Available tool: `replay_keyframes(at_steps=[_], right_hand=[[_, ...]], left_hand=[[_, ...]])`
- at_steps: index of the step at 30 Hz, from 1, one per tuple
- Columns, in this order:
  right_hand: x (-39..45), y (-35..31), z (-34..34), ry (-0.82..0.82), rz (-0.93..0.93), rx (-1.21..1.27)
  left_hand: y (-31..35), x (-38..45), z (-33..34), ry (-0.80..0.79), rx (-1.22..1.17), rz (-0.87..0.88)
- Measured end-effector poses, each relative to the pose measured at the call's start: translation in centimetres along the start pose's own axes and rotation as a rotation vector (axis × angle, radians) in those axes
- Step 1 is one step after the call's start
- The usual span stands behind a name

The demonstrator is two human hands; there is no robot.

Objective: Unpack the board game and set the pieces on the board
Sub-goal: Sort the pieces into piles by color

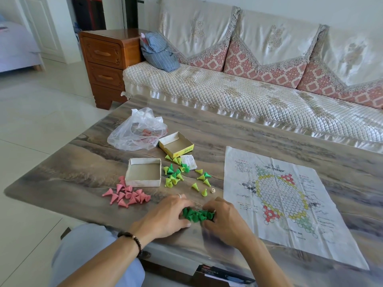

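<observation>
Unpacking's done, and your left hand (165, 214) and right hand (222, 216) clasp dark green cones (198, 214) beside the pieceless paper board (290, 204).

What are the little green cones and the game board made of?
The green cones gathered between the left hand and right hand look like moulded plastic: solid colour, smooth. The game board looks like thin printed paper or plastic sheet, since fold creases cross it.

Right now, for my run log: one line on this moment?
hands: both gathering green pieces | board: unfolded, bare | pink pile: untouched
</observation>
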State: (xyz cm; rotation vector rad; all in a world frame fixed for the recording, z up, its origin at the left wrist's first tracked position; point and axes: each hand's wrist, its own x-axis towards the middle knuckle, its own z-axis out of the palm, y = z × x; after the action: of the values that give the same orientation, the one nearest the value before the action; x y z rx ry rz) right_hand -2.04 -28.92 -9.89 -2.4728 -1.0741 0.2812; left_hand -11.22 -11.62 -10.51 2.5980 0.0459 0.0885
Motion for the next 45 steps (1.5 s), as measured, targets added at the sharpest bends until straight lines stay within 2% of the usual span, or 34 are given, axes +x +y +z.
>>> replay_keyframes(at_steps=[6,12,15,20,26,31,40,45], right_hand=[[0.0,-0.1,-0.5,0.010,0.011,0.014],[1.6,0.4,-1.5,0.098,0.044,0.058],[3.3,0.5,-2.2,0.149,0.044,0.081],[7.3,0.3,-3.0,0.216,0.055,0.063],[12.8,-1.6,-3.0,0.099,-0.046,-0.009],[15.5,-3.3,-1.5,-0.015,-0.165,-0.061],[15.9,-3.6,-0.3,-0.017,-0.193,-0.042],[16.1,-4.1,0.4,-0.150,-0.236,-0.092]], left_hand=[[-0.1,0.1,0.0,0.019,0.003,-0.002],[-0.8,0.7,-1.9,0.019,0.045,-0.018],[-1.7,1.9,-3.3,0.107,-0.001,-0.072],[-3.5,5.2,-5.5,0.268,0.108,-0.158],[-6.3,9.0,-7.0,0.101,0.298,-0.089],[-7.5,10.3,-6.4,0.025,0.363,-0.066],[-9.0,10.4,-6.5,0.093,0.299,-0.052],[-8.9,10.4,-6.9,0.198,0.145,-0.066]])
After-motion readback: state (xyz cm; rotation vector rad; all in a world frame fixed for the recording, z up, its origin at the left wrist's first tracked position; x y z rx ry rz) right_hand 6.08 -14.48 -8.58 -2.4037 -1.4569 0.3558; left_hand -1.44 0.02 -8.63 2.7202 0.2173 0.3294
